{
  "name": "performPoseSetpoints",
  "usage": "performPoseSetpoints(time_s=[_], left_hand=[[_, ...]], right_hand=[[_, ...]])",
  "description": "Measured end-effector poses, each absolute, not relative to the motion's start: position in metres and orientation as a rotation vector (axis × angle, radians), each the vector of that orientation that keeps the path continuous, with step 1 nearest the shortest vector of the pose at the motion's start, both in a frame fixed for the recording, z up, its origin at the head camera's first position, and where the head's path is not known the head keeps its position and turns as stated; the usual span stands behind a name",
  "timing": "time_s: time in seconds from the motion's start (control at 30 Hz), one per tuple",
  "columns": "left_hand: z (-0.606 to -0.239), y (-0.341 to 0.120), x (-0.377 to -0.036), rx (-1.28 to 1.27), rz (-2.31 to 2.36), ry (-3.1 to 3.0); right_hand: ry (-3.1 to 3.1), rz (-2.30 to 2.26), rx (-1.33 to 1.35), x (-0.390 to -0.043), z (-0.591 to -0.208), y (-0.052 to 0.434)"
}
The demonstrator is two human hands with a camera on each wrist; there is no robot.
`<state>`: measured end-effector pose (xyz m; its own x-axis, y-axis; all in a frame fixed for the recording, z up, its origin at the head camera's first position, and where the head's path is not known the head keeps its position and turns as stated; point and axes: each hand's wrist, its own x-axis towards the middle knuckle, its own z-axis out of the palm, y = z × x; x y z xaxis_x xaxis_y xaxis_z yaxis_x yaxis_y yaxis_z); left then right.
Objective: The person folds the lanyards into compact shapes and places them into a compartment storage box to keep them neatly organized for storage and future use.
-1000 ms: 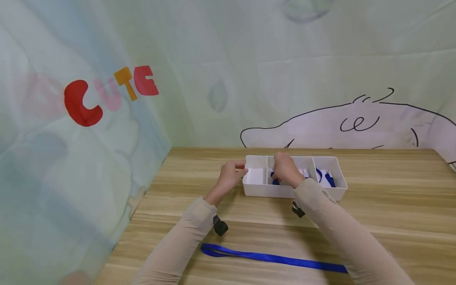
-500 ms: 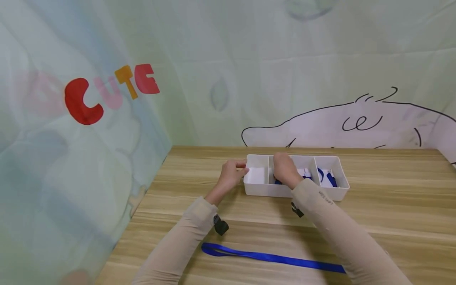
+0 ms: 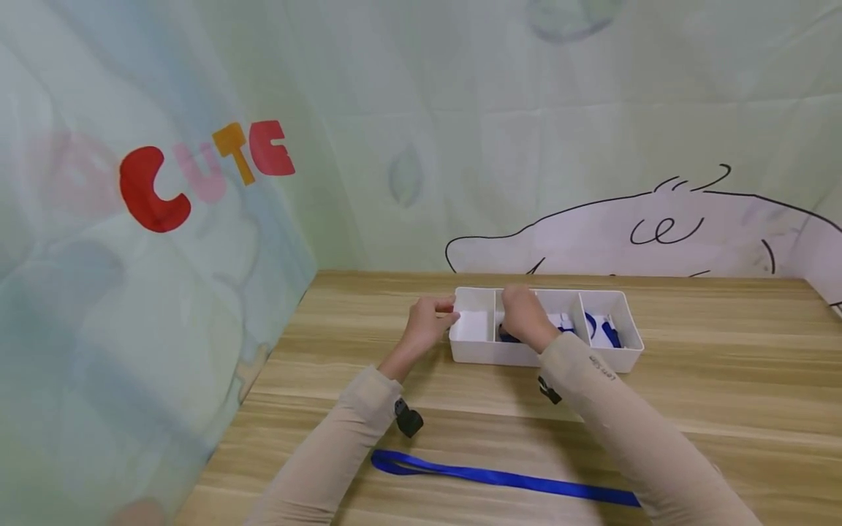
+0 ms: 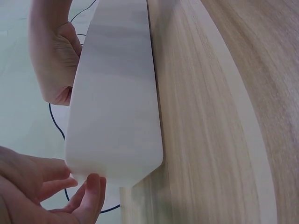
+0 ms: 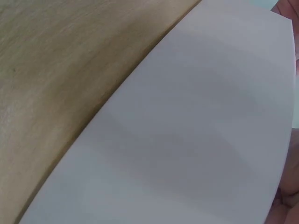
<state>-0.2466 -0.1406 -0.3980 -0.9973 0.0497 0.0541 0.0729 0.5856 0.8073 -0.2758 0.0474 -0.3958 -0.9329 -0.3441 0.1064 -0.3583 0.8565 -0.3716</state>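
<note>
A white three-compartment tray [image 3: 618, 358] stands on the wooden table [image 3: 723, 380]. My left hand [image 3: 427, 325] grips its left end, thumb and fingers [image 4: 88, 196] on either side of the corner. My right hand [image 3: 522, 318] reaches down into the middle compartment, its fingers curled on a blue lanyard [image 3: 506, 336] with something white beside it; the fingertips are hidden. From the left wrist view the right hand [image 4: 53, 60] looks bunched above the tray's wall [image 4: 112, 93]. The right wrist view shows mostly the tray's side [image 5: 187, 140].
The right compartment holds another blue lanyard [image 3: 610, 332] with a white piece. A long blue ribbon [image 3: 500, 478] lies flat on the table near the front edge. A printed fabric wall [image 3: 131, 292] closes off the left and back.
The right hand has shifted slightly inside the middle compartment, and the blue lanyard under it shows a little differently. The left hand stays on the tray's end.
</note>
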Motion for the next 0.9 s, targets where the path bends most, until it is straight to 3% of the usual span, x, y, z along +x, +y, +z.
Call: performPoseSetpoints(time_s=[0.9], left_hand=[[-0.406,-0.142,-0.249,-0.061,-1.487,-2.736]], right_hand=[[-3.092,0.942,0.517,-0.261,-0.367,0.064]])
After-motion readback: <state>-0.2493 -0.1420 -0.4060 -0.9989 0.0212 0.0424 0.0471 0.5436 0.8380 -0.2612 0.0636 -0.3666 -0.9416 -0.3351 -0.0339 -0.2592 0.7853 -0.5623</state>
